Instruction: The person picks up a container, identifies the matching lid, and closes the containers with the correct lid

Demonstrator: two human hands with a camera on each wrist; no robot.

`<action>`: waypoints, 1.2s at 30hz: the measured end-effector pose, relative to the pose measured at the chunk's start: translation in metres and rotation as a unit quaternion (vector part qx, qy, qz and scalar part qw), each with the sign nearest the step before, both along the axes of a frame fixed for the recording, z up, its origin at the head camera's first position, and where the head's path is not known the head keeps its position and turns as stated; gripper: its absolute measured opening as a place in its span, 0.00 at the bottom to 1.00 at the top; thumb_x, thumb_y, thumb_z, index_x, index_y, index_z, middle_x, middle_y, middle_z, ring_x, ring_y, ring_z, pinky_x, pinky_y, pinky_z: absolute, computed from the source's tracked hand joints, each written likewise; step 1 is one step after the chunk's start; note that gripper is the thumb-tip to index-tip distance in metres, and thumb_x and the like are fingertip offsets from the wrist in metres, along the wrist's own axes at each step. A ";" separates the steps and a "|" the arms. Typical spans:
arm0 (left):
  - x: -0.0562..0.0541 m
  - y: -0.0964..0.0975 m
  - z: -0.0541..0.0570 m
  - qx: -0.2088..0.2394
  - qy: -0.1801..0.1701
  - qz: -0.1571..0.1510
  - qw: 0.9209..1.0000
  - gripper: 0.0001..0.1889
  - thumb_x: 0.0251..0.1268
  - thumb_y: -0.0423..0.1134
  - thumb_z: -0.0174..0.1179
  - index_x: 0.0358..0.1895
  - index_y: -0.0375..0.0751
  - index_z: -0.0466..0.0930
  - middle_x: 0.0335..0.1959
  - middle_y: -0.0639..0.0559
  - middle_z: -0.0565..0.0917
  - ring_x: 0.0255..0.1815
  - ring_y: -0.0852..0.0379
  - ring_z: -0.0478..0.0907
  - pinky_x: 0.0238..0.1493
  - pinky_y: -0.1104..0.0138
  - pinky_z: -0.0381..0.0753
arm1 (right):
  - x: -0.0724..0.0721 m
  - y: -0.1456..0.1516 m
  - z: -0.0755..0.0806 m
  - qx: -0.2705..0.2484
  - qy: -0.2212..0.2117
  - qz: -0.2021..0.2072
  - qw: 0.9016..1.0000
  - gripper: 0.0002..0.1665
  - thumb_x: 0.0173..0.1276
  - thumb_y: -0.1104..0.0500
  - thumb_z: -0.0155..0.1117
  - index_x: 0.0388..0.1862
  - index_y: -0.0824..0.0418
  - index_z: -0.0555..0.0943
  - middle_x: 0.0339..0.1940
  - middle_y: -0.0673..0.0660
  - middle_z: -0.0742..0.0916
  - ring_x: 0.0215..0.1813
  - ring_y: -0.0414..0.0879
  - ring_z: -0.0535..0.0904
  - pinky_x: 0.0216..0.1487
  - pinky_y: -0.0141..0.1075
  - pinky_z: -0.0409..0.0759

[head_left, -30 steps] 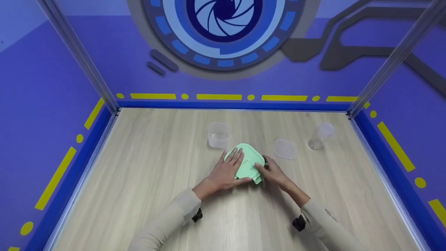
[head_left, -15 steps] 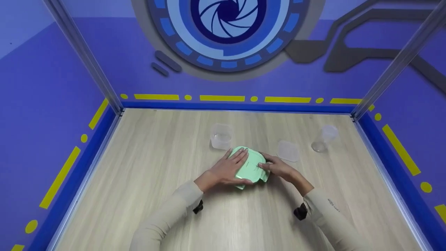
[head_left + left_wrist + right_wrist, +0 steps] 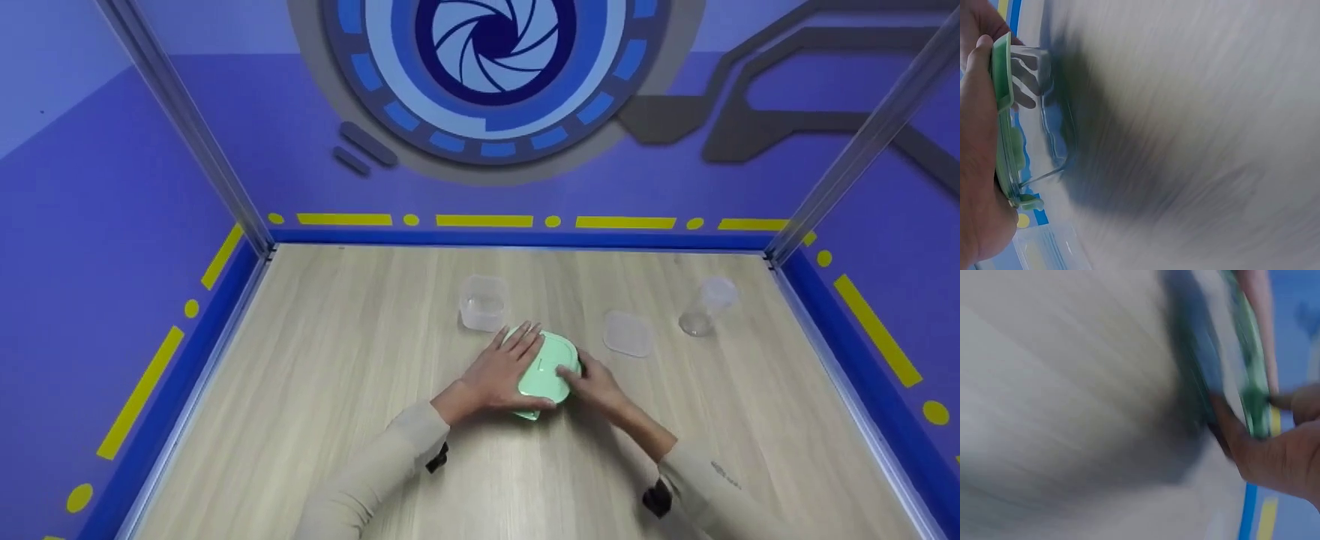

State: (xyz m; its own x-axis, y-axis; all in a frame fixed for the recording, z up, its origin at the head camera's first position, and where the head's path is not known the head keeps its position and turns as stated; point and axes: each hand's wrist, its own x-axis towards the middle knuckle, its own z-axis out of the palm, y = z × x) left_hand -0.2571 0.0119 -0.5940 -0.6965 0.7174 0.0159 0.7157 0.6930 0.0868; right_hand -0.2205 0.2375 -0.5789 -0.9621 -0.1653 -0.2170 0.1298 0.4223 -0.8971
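Note:
A clear food container with a green lid (image 3: 546, 379) is between both hands on the table. My left hand (image 3: 501, 373) lies over the lid's left side with straight fingers, its thumb along the front edge. My right hand (image 3: 600, 386) grips the right side, thumb on top of the lid, fingers around the wall. A green flap (image 3: 529, 414) sticks out at the front under the left thumb. In the left wrist view the clear container body (image 3: 1055, 121) shows below the lid, with lid flaps hanging outward. The right wrist view is blurred, with the right hand's fingers (image 3: 1227, 422) against the wall.
Behind the hands stands a small clear plastic tub (image 3: 484, 304). To the right lies a flat translucent square lid (image 3: 628, 334), and farther right a clear cup-like vessel (image 3: 709, 304). Blue walls (image 3: 480, 202) border the wooden table (image 3: 337, 337) at the back and sides.
The green-lidded container has turned between the hands; the flap that stuck out at its front right no longer shows, and one shows at the front. The head view has shifted slightly.

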 end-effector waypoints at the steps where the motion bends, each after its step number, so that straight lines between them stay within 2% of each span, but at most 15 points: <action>1: 0.001 0.000 -0.001 0.003 0.001 0.003 1.000 0.61 0.60 0.82 0.45 0.84 0.40 0.41 0.86 0.46 0.44 0.87 0.50 0.39 0.85 0.49 0.45 | 0.005 -0.003 -0.001 0.004 0.004 -0.013 1.000 0.43 0.78 0.53 0.61 0.78 0.76 0.57 0.78 0.74 0.67 0.81 0.64 0.61 0.80 0.57 0.59; 3: 0.003 0.001 -0.002 0.012 0.005 0.007 1.000 0.61 0.60 0.82 0.46 0.84 0.40 0.42 0.86 0.45 0.45 0.87 0.49 0.40 0.84 0.48 0.45 | 0.012 -0.005 -0.004 -0.008 -0.002 -0.030 1.000 0.46 0.76 0.52 0.63 0.81 0.72 0.54 0.81 0.73 0.63 0.82 0.65 0.57 0.80 0.59 0.59; 6: 0.004 0.000 -0.002 0.015 0.006 0.005 1.000 0.61 0.59 0.82 0.46 0.84 0.42 0.42 0.86 0.44 0.47 0.87 0.47 0.41 0.84 0.47 0.46 | 0.010 -0.001 -0.007 -0.027 -0.021 -0.035 0.999 0.47 0.76 0.50 0.63 0.83 0.66 0.54 0.82 0.69 0.62 0.82 0.63 0.58 0.78 0.57 0.64; 8: 0.004 -0.002 0.000 0.010 0.008 -0.002 1.000 0.60 0.59 0.82 0.47 0.84 0.44 0.42 0.86 0.45 0.47 0.87 0.47 0.41 0.84 0.47 0.46 | 0.003 0.004 -0.006 -0.029 -0.039 -0.017 0.999 0.47 0.77 0.48 0.62 0.83 0.64 0.53 0.83 0.68 0.61 0.79 0.60 0.63 0.74 0.54 0.70; 14: 0.002 -0.010 0.002 -0.011 0.017 -0.032 0.999 0.57 0.60 0.80 0.48 0.85 0.51 0.42 0.87 0.49 0.45 0.87 0.46 0.40 0.84 0.47 0.45 | -0.023 0.019 -0.003 -0.061 -0.094 0.054 0.992 0.46 0.77 0.48 0.61 0.84 0.61 0.53 0.83 0.67 0.61 0.72 0.55 0.69 0.65 0.45 0.76; 17: 0.003 -0.012 -0.001 -0.016 0.022 -0.034 0.999 0.56 0.61 0.81 0.47 0.85 0.53 0.41 0.87 0.50 0.44 0.87 0.45 0.39 0.84 0.47 0.46 | -0.029 0.023 -0.003 -0.060 -0.094 0.075 0.991 0.46 0.76 0.49 0.63 0.83 0.64 0.55 0.82 0.68 0.64 0.70 0.52 0.71 0.63 0.40 0.77; 19: 0.003 -0.012 -0.002 -0.016 0.027 -0.032 0.999 0.56 0.61 0.81 0.47 0.85 0.52 0.42 0.87 0.49 0.44 0.87 0.44 0.39 0.84 0.47 0.46 | -0.030 0.022 -0.002 -0.044 -0.082 0.073 0.993 0.45 0.75 0.50 0.64 0.81 0.68 0.58 0.76 0.69 0.72 0.64 0.49 0.76 0.60 0.40 0.80; 21: 0.003 -0.012 -0.003 -0.016 0.032 -0.031 0.999 0.57 0.61 0.81 0.47 0.85 0.51 0.42 0.86 0.47 0.44 0.87 0.44 0.40 0.84 0.47 0.46 | -0.028 0.020 0.001 -0.006 -0.059 0.056 0.997 0.41 0.73 0.49 0.67 0.74 0.72 0.67 0.64 0.68 0.83 0.53 0.45 0.81 0.52 0.38 0.83; 22: 0.003 -0.012 -0.003 -0.016 0.033 -0.030 0.999 0.57 0.61 0.81 0.47 0.85 0.51 0.42 0.86 0.46 0.45 0.87 0.43 0.40 0.84 0.47 0.46 | -0.026 0.019 0.003 0.019 -0.045 0.048 0.998 0.37 0.72 0.49 0.69 0.68 0.74 0.74 0.55 0.67 0.87 0.46 0.44 0.83 0.46 0.39 0.84; 24: 0.003 -0.012 -0.003 -0.017 0.032 -0.026 0.999 0.57 0.61 0.81 0.46 0.85 0.50 0.42 0.86 0.44 0.44 0.87 0.43 0.40 0.84 0.47 0.46 | -0.023 0.016 0.009 0.073 -0.025 0.033 0.996 0.30 0.69 0.48 0.71 0.51 0.75 0.83 0.36 0.64 0.90 0.33 0.44 0.83 0.35 0.38 0.84; 26: 0.002 -0.012 -0.002 -0.016 0.025 -0.021 0.999 0.57 0.62 0.81 0.46 0.84 0.49 0.42 0.86 0.42 0.44 0.87 0.43 0.38 0.84 0.47 0.45 | -0.021 0.013 0.016 0.127 -0.010 0.030 0.991 0.26 0.68 0.46 0.72 0.34 0.72 0.85 0.25 0.62 0.89 0.25 0.46 0.83 0.27 0.38 0.83; 27: 0.002 -0.012 -0.001 -0.014 0.021 -0.019 1.000 0.57 0.62 0.81 0.46 0.84 0.48 0.42 0.86 0.41 0.44 0.87 0.43 0.38 0.84 0.47 0.45 | -0.021 0.012 0.019 0.146 -0.007 0.036 0.989 0.26 0.68 0.46 0.72 0.28 0.70 0.84 0.21 0.62 0.88 0.23 0.47 0.83 0.24 0.39 0.82; 29: 0.002 -0.012 -0.001 -0.009 0.012 -0.016 1.000 0.57 0.62 0.81 0.45 0.84 0.48 0.42 0.86 0.40 0.43 0.87 0.43 0.36 0.84 0.47 0.44 | -0.022 0.010 0.025 0.164 -0.020 0.054 0.985 0.26 0.70 0.46 0.69 0.22 0.66 0.82 0.18 0.59 0.86 0.21 0.46 0.83 0.23 0.38 0.82; 32: 0.003 -0.011 -0.002 0.004 0.005 -0.018 1.000 0.57 0.62 0.80 0.46 0.84 0.48 0.42 0.86 0.40 0.43 0.87 0.42 0.37 0.84 0.46 0.44 | -0.025 0.012 0.029 0.145 -0.050 0.083 0.985 0.24 0.74 0.49 0.65 0.21 0.63 0.81 0.17 0.54 0.85 0.22 0.43 0.82 0.26 0.38 0.83; 36: 0.006 -0.010 -0.004 0.019 0.002 -0.019 1.000 0.57 0.62 0.79 0.49 0.84 0.47 0.44 0.86 0.39 0.44 0.87 0.41 0.38 0.84 0.45 0.44 | -0.028 0.014 0.027 0.122 -0.071 0.096 0.985 0.25 0.75 0.49 0.63 0.19 0.62 0.83 0.16 0.50 0.85 0.23 0.41 0.81 0.29 0.36 0.82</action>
State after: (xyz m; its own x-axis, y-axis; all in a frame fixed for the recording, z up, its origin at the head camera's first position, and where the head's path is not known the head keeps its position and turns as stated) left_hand -0.2508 0.0016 -0.5979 -0.6684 0.7423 0.0464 0.7421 0.6614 0.1092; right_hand -0.2483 0.2513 -0.5522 -0.8747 -0.2678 -0.4039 0.1439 0.6522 -0.7443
